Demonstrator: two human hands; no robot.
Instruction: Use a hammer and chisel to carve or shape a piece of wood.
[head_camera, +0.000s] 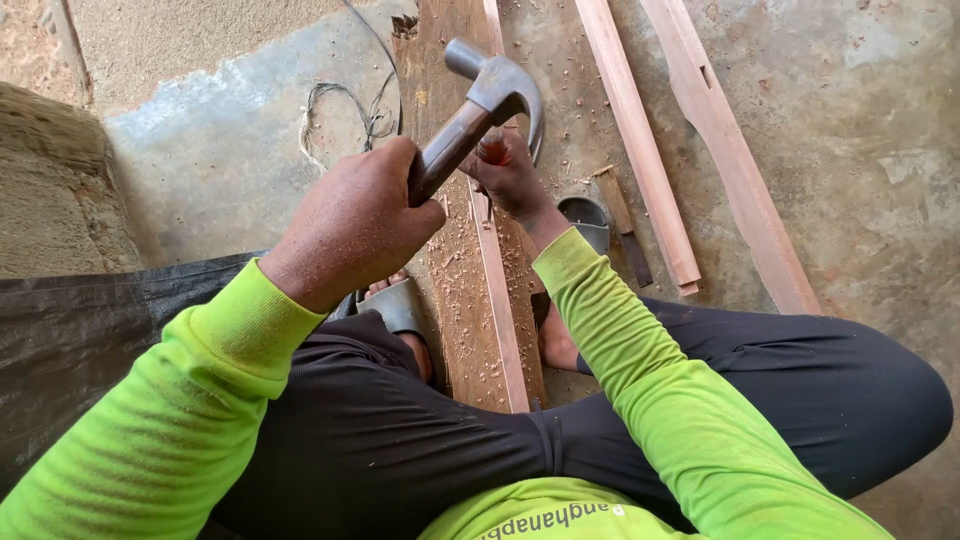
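Left hand (355, 225) clenched round the wooden handle of a claw hammer (480, 110), raised over a plank (470, 300).

The fist wraps the handle fully, with the steel head tilted up and to the right above the knuckles. Just beyond the head, the right hand (510, 175) pinches something small against the plank; the object itself is hidden by the fingers and the hammer. The plank runs between the person's knees, dusted with shavings, with a thin pale strip (500, 310) lying along its right edge. A chisel (622, 222) rests on the concrete floor (850, 120) just right of the plank. Two loose battens (690, 130) lie farther right. A tangle of wire (345, 110) sits to the left.
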